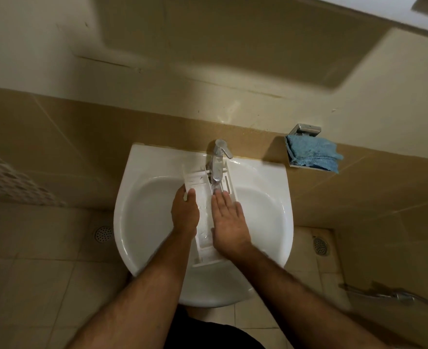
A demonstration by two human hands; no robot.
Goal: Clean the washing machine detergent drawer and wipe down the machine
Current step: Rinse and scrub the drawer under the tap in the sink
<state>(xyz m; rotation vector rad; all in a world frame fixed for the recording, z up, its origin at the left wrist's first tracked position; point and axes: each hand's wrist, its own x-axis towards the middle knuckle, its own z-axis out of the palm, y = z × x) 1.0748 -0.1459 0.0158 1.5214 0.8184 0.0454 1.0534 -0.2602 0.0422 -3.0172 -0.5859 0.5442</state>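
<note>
Over white sink (pixel 137 222), left hand (pixel 184 212) grips detergent drawer (pixel 204 212); right hand (pixel 228 222) lies flat on it.

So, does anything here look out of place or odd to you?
Only the expected oddity: the detergent drawer lies in the sink under the tap, left hand gripping its side, right hand flat on it. Nothing looks spilled or broken.

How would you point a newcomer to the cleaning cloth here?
Start at the white sink against the tan tiled wall, then look right of the faucet. A small metal shelf is fixed to the wall there, and the blue cloth lies bunched on it, the only blue, soft thing around.
</note>
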